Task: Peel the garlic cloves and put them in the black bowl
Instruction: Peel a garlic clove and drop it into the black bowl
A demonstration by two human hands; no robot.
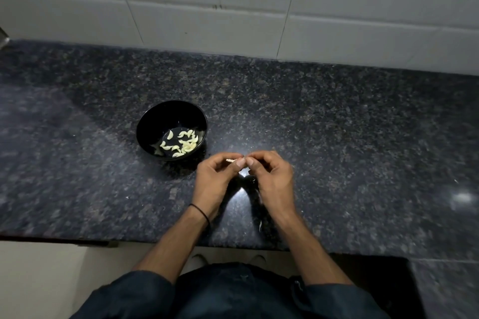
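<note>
A black bowl (150, 122) stands on the dark granite counter (337, 124), with several pale peeled garlic cloves (184, 143) lying in its bottom. Just to the bowl's right and nearer to me, my two hands meet above the counter. My left hand (216, 175) pinches a small garlic clove (230, 160) between thumb and fingers; only its pale tip shows. My right hand (272, 176) has its fingers curled, its thumb and fingertips pressed against the same clove at the point where the hands touch.
Thin scraps of garlic skin (260, 225) lie on the counter under and behind my right wrist. A white tiled wall (233, 8) rises behind the counter. The counter's front edge runs just in front of my body.
</note>
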